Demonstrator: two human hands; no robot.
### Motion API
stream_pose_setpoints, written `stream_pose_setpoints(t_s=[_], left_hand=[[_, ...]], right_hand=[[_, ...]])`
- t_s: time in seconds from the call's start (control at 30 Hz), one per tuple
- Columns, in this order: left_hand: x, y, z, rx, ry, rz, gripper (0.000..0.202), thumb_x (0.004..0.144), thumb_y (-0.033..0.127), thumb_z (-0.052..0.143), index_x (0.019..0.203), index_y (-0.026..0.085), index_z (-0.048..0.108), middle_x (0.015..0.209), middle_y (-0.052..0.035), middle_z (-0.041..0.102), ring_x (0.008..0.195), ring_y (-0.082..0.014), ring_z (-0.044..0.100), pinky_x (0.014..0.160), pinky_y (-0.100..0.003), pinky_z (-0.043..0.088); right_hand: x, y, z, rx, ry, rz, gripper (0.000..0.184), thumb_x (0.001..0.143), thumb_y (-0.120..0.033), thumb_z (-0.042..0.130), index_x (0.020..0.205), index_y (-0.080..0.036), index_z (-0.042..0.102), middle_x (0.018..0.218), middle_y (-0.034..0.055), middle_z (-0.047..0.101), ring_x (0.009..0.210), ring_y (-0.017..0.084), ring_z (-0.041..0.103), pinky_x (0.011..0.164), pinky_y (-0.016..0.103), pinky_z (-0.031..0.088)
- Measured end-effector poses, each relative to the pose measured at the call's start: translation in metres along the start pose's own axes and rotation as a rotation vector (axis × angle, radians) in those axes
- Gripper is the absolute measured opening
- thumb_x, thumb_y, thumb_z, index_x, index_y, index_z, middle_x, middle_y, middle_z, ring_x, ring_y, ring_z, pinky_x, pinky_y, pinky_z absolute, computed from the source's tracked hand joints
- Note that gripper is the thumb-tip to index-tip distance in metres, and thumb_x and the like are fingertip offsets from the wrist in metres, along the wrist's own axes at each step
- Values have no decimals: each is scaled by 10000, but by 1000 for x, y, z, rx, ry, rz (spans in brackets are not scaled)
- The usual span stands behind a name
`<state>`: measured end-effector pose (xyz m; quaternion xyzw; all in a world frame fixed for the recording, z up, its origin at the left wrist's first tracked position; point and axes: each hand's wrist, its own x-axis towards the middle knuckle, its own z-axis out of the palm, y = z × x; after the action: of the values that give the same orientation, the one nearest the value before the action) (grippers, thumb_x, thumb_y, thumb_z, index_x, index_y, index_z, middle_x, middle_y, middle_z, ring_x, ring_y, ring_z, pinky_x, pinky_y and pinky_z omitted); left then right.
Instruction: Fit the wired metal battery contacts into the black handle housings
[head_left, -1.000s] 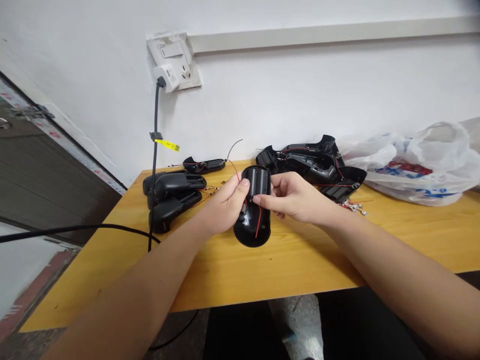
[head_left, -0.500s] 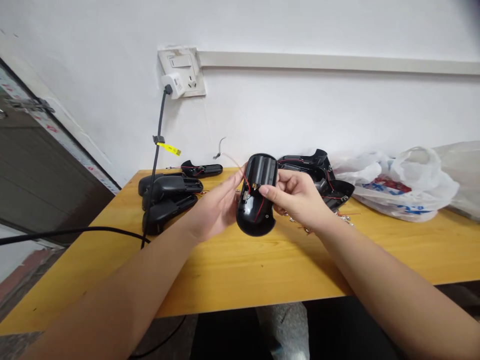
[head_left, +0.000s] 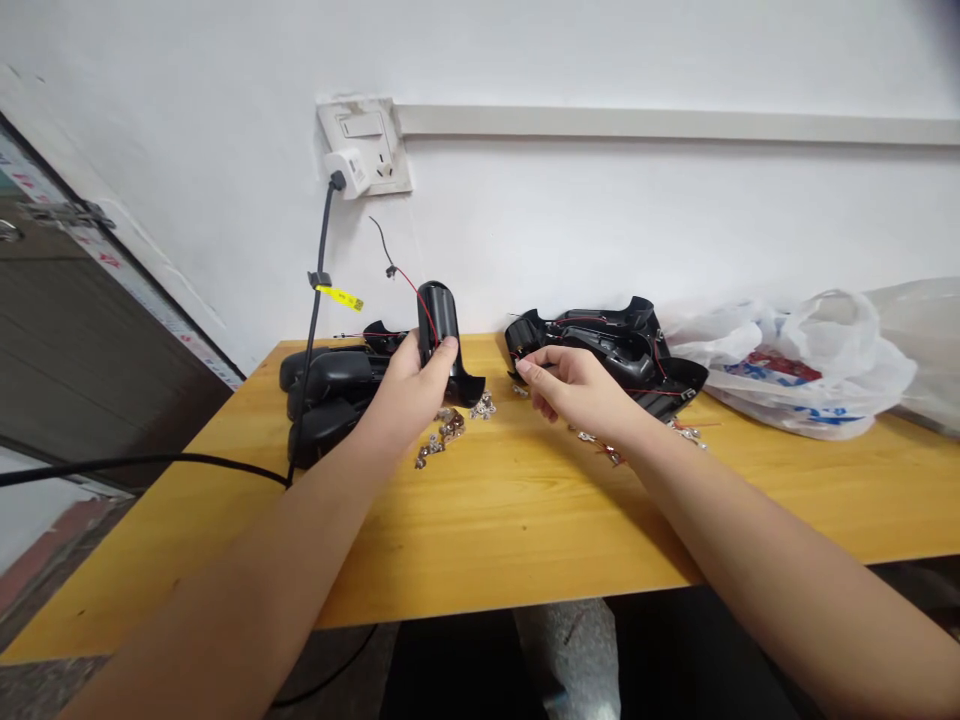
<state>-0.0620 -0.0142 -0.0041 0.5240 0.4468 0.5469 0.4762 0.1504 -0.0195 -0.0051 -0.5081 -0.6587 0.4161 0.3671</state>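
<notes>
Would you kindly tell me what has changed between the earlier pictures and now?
The black shell, held two-handed earlier, has moved left and toward the wall, gripped now by the left hand alone. The right hand has let go of it and is near the shells on the right; whether it holds anything is unclear. The plastic bag and white plug stayed put.

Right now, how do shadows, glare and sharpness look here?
Head view: a soft shadow on the table beside the right forearm, pale sheen on the black shell in the left hand; also head view: print on the yellow tag too small to read, top right corner darkened.
</notes>
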Motion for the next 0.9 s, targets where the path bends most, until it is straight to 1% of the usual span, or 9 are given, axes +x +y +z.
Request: stream_pose_setpoints(t_s=[0.07, 0.2, 0.27, 0.37, 0.5, 0.57, 0.63, 0.8, 0.9], left_hand=[[4, 0, -2, -61, 41, -45, 348, 911, 397, 667, 1201, 212, 609, 1244, -109, 664, 1203, -289, 616, 1048, -493, 545], [14, 9, -10, -382, 157, -176, 220, 903, 302, 602, 1093, 193, 582, 1340, -128, 632, 1226, -286, 624, 1056, -497, 570], [20, 13, -16, -470, 244, -198, 261, 872, 251, 600, 1129, 209, 579, 1372, -116, 622, 1270, -270, 607, 1131, -465, 527], [26, 14, -22, -516, 320, -246, 426, 853, 256, 601, 1268, 177, 543, 1437, -157, 576, 1340, -277, 565, 1214, -414, 436], [27, 12, -22, -469, 293, -274, 648, 815, 240, 635, 1423, 136, 436, 1626, -195, 343, 1513, -324, 371, 1266, -458, 348], [26, 10, -21, -443, 256, -283, 640, 810, 248, 634, 1415, 150, 450, 1626, -193, 343, 1514, -342, 368, 1270, -503, 332], [25, 7, -20, -441, 215, -256, 601, 815, 252, 626, 1388, 153, 474, 1572, -200, 423, 1464, -333, 445, 1268, -504, 341], [24, 1, -17, -401, 178, -245, 628, 813, 263, 652, 1402, 154, 463, 1560, -215, 426, 1470, -318, 444, 1261, -446, 363], [21, -1, -14, -366, 165, -269, 646, 827, 296, 656, 1421, 157, 442, 1611, -217, 350, 1487, -325, 426, 1257, -433, 370]], right_hand=[[-2, -2, 0, -21, -7, -13, 322, 992, -490, 613, 1014, -169, 608, 631, 14, 598, 529, 132, 549, 476, 252, 413], [-3, -4, 0, -15, -19, -17, 318, 984, -480, 623, 1017, -164, 606, 635, 19, 606, 535, 137, 561, 481, 259, 416], [-2, -4, -1, -6, -21, -11, 310, 988, -475, 617, 1012, -166, 604, 630, 22, 611, 532, 138, 557, 485, 263, 417], [-2, -3, -1, 9, -26, 3, 285, 992, -460, 613, 1007, -175, 601, 629, 21, 610, 527, 137, 549, 487, 269, 419], [-1, -4, 0, 46, -39, 10, 275, 985, -454, 626, 987, -180, 600, 624, 15, 595, 530, 138, 547, 496, 274, 428], [0, -5, 0, 48, -17, 6, 268, 982, -444, 621, 971, -176, 604, 635, 16, 596, 526, 133, 534, 493, 275, 414], [2, -3, -3, -1, 45, 0, 250, 978, -418, 606, 961, -169, 619, 649, 21, 608, 524, 130, 520, 494, 279, 390], [14, 12, -16, -389, 356, -99, 283, 894, -341, 641, 1079, -128, 661, 738, 61, 685, 656, 186, 606, 625, 326, 427], [22, 24, -19, -576, 362, -165, 394, 849, -327, 670, 1169, -98, 683, 954, 139, 731, 846, 255, 652, 766, 374, 467]])
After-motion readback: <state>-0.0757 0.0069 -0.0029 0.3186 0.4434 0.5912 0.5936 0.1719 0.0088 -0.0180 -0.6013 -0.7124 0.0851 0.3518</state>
